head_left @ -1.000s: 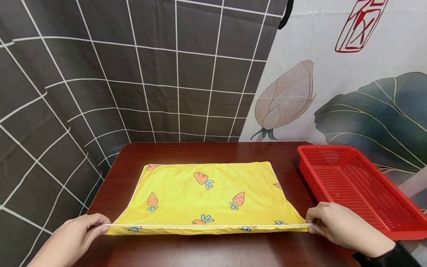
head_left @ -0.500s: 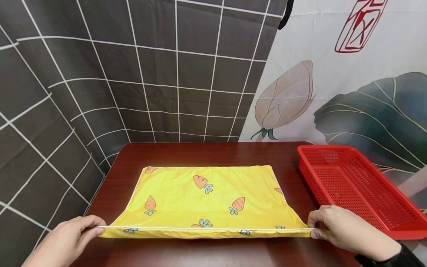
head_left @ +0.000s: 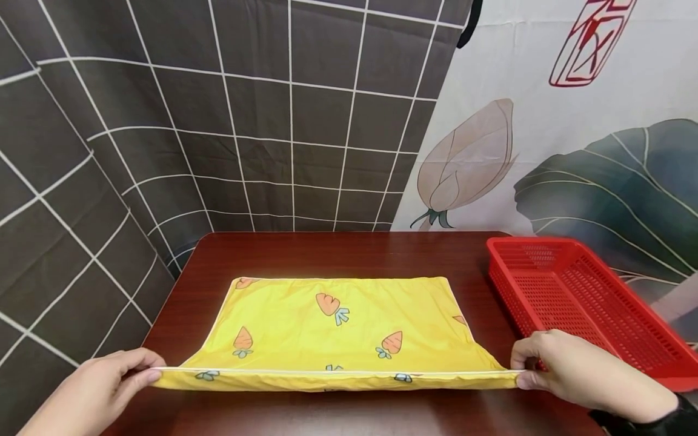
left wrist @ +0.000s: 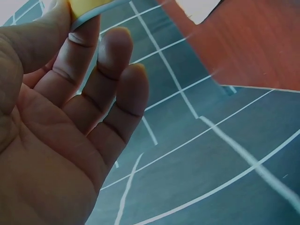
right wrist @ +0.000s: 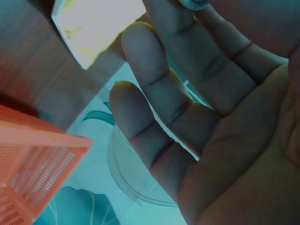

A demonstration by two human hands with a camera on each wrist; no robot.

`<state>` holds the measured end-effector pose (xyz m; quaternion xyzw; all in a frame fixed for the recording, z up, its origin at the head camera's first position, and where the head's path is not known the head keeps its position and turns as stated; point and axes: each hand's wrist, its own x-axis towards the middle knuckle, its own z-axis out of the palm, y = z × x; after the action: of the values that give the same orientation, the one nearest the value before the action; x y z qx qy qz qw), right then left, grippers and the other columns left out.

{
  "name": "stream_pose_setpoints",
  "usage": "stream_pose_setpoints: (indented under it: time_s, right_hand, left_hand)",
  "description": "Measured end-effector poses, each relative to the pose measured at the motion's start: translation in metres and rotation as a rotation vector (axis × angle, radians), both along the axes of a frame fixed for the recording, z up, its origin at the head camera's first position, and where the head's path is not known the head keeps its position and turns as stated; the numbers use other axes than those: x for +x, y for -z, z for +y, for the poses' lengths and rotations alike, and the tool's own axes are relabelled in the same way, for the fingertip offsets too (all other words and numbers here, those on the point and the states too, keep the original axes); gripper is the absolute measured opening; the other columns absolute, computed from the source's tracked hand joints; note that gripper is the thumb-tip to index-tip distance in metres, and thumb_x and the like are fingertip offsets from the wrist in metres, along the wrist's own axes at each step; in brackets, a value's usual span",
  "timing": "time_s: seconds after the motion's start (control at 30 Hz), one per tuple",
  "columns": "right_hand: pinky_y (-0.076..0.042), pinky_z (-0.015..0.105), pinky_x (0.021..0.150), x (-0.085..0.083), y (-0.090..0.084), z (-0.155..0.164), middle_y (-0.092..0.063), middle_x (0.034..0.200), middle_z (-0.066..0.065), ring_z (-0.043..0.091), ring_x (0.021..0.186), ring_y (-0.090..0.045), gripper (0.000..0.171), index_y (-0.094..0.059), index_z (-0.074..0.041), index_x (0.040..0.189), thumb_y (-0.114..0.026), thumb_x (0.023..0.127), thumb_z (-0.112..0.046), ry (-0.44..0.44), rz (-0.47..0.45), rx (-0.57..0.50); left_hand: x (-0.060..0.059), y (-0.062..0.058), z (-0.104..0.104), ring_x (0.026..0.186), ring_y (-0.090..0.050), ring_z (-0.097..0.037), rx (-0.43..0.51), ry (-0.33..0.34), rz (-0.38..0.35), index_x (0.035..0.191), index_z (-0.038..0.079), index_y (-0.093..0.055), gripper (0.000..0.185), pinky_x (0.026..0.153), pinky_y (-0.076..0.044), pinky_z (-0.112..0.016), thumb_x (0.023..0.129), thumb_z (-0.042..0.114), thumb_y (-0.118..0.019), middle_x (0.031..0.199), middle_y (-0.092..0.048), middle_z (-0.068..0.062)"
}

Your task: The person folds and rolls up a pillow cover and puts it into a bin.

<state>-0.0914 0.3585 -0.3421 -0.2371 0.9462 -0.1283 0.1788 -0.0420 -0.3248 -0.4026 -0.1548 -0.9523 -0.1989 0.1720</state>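
Brown table (head_left: 349,255), gridded backdrop (head_left: 320,115), yellow cloth (head_left: 289,327)

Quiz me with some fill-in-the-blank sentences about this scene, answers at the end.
The cloth is printed with pictures of ____.
The left hand and right hand pinch its ____ edge, not the far one.
The basket is coloured ____.
Of the two hands, the ____ one is closer to it.

Missing words: carrots; near; red; right.
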Motion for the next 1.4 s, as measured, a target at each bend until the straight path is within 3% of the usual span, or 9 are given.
stream_pose_setpoints:
  time_s: [0.3, 0.5, 0.67, 0.83, 1.03, 1.4]
  right_hand:
    - [-0.044, 0.020, 0.057, -0.004, -0.014, 0.002, -0.061, 0.078, -0.024, -0.003, 0.065, -0.047, 0.018, -0.071, -0.039, 0.091, -0.087, 0.084, -0.036, 0.028, 0.017, 0.014]
    - [-0.050, 0.020, 0.060, -0.020, -0.019, 0.006, -0.063, 0.080, -0.022, -0.004, 0.069, -0.050, 0.020, -0.071, -0.035, 0.092, -0.088, 0.083, -0.037, 0.036, 0.077, -0.002]
    - [-0.051, 0.019, 0.063, -0.037, -0.019, 0.005, -0.064, 0.082, -0.022, -0.005, 0.071, -0.051, 0.021, -0.071, -0.032, 0.091, -0.090, 0.082, -0.034, 0.009, 0.211, -0.001]
    - [-0.051, 0.021, 0.064, -0.054, -0.022, -0.003, -0.063, 0.079, -0.021, -0.004, 0.070, -0.051, 0.021, -0.070, -0.032, 0.089, -0.090, 0.083, -0.029, 0.009, 0.337, 0.003]
    - [-0.054, 0.025, 0.067, -0.077, -0.018, -0.013, -0.066, 0.081, -0.016, 0.003, 0.072, -0.054, 0.018, -0.072, -0.028, 0.090, -0.090, 0.084, -0.027, 0.047, 0.399, 0.032]
    - [-0.054, 0.031, 0.068, -0.119, -0.006, -0.023, -0.069, 0.081, -0.008, 0.010, 0.072, -0.057, 0.013, -0.077, -0.018, 0.092, -0.088, 0.087, -0.020, 0.075, 0.390, 0.031]
  left_hand:
    - [-0.005, -0.014, 0.000, 0.068, -0.041, 0.011, -0.013, 0.020, 0.067, 0.088, 0.033, -0.070, 0.032, 0.061, -0.032, -0.012, 0.079, 0.010, -0.089, 0.077, -0.054, 0.032]
    - [-0.024, -0.022, 0.007, 0.068, -0.043, 0.011, -0.054, 0.014, 0.110, 0.086, 0.034, -0.070, 0.034, 0.061, -0.035, -0.013, 0.077, 0.007, -0.089, 0.076, -0.057, 0.031]
    - [-0.045, -0.029, 0.011, 0.067, -0.044, 0.010, -0.063, 0.020, 0.130, 0.087, 0.031, -0.071, 0.028, 0.060, -0.035, -0.014, 0.083, 0.008, -0.087, 0.075, -0.060, 0.025]
    - [-0.063, -0.033, 0.014, 0.066, -0.043, 0.008, -0.075, -0.002, 0.101, 0.090, 0.026, -0.074, 0.021, 0.059, -0.036, -0.019, 0.087, 0.008, -0.084, 0.074, -0.063, 0.020]
    - [-0.082, -0.034, 0.014, 0.063, -0.042, 0.005, -0.067, -0.022, 0.031, 0.094, 0.018, -0.076, 0.006, 0.057, -0.037, -0.024, 0.094, 0.012, -0.079, 0.075, -0.066, 0.014]
    - [-0.116, -0.025, 0.018, 0.066, -0.049, -0.008, -0.041, -0.047, -0.074, 0.101, 0.012, -0.076, 0.005, 0.060, -0.039, -0.026, 0.097, 0.014, -0.077, 0.077, -0.069, 0.005]
